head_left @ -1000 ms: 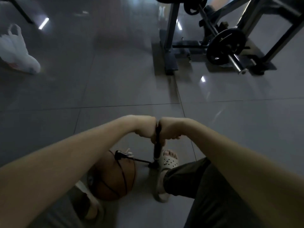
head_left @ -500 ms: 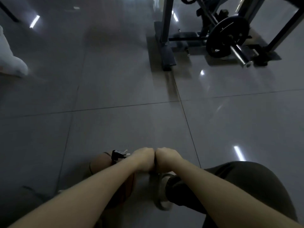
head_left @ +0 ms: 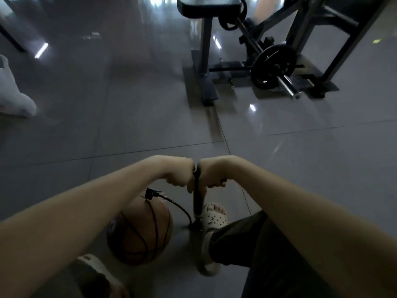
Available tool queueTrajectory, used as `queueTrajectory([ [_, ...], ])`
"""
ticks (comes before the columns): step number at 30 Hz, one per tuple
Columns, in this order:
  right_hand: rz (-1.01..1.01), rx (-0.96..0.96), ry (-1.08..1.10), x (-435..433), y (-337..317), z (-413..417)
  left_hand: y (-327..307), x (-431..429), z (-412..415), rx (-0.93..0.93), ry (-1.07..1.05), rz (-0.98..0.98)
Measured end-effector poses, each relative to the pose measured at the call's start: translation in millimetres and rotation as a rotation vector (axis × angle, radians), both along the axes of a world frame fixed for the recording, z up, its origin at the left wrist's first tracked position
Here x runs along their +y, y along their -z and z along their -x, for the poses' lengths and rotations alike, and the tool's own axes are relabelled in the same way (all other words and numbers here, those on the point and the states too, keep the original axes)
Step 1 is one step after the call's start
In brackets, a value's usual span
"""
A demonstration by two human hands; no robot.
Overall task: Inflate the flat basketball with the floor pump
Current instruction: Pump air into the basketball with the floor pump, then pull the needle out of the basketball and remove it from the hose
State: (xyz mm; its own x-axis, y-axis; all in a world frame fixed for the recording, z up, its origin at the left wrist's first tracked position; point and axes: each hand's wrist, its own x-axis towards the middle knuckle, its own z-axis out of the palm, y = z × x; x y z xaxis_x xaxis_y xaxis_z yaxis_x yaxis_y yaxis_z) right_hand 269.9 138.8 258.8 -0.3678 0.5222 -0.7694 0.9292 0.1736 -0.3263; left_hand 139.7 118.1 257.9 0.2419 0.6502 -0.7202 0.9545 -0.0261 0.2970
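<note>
Your left hand [head_left: 180, 174] and right hand [head_left: 211, 173] are 2 tight fists wrapped round the handle of the slim black floor pump [head_left: 196, 202], centre-bottom of the frame, knuckles nearly touching. Its thin black hose [head_left: 179, 206] curves left to the brown basketball [head_left: 137, 235] on the grey tiles [head_left: 150, 125], lower left. Your white clog [head_left: 214, 217] sits just beside the pump's base.

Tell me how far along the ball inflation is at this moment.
Done: the hose runs from the floor pump to a connector on top of the basketball, which looks round. In hand: the left hand and right hand grip the pump handle, with a sandalled foot at the pump base. Left: more strokes, then unhooking the hose; the ball's firmness cannot be judged.
</note>
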Motion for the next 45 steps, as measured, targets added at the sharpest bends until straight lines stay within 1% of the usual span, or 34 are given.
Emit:
queueTrajectory([
  [2,-0.030,-0.025,-0.009,-12.5,5.0,0.9,1.7,-6.9,-6.0,0.011,0.034,0.002],
  [5,-0.136,-0.144,-0.147,-47.8,63.5,6.4,49.6,-35.5,-10.5,0.042,0.059,-0.053],
  [7,-0.183,-0.146,-0.177,-51.9,100.1,6.8,80.0,-48.3,-10.1,0.061,0.033,-0.117],
  [9,-0.187,-0.146,-0.235,-44.6,116.3,5.3,104.3,-50.9,-9.3,0.048,-0.025,-0.165],
  [12,-0.167,-0.168,-0.303,-43.3,135.8,6.7,132.3,-57.2,-8.0,0.018,-0.047,-0.174],
  [15,-0.165,-0.160,-0.294,-44.2,153.8,7.9,153.7,-57.1,-5.7,-0.002,-0.070,-0.163],
  [17,-0.169,-0.165,-0.257,-40.9,151.1,7.1,151.9,-53.2,-5.1,0.010,-0.057,-0.155],
  [19,-0.094,-0.210,-0.275,-45.7,135.4,11.0,137.2,-54.8,-7.7,0.022,-0.042,-0.099],
  [21,0.018,-0.273,-0.357,-39.4,109.8,15.9,110.5,-44.5,-6.7,0.036,-0.002,-0.042],
  [22,0.035,-0.255,-0.350,-34.7,88.9,16.7,92.5,-39.0,-3.0,0.001,-0.005,-0.030],
  [25,-0.024,-0.064,-0.107,-2.4,18.7,11.1,22.5,-13.5,8.4,-0.094,-0.046,-0.082],
  [26,-0.035,-0.037,-0.068,1.6,3.2,8.9,6.5,-10.7,10.1,-0.102,-0.052,-0.095],
  [28,-0.049,-0.034,-0.058,-7.0,-5.8,10.2,-4.3,-15.4,8.8,-0.098,-0.044,-0.086],
  [31,-0.131,-0.115,-0.158,-36.9,34.6,14.3,32.5,-33.6,1.2,-0.078,-0.014,-0.051],
  [33,-0.175,-0.147,-0.229,-44.3,71.5,10.5,59.3,-43.4,-2.5,-0.068,-0.017,-0.070],
  [37,-0.153,-0.140,-0.266,-38.7,123.3,9.2,106.3,-47.2,-2.2,-0.033,-0.023,-0.123],
  [40,-0.116,-0.153,-0.254,-32.8,144.2,12.8,135.9,-43.8,0.8,-0.056,-0.029,-0.112],
  [43,-0.114,-0.136,-0.266,-24.4,151.5,14.0,144.3,-36.4,6.4,-0.077,-0.016,-0.159],
  [45,-0.100,-0.141,-0.296,-26.1,148.4,14.7,145.3,-39.1,5.7,-0.078,-0.031,-0.149],
])
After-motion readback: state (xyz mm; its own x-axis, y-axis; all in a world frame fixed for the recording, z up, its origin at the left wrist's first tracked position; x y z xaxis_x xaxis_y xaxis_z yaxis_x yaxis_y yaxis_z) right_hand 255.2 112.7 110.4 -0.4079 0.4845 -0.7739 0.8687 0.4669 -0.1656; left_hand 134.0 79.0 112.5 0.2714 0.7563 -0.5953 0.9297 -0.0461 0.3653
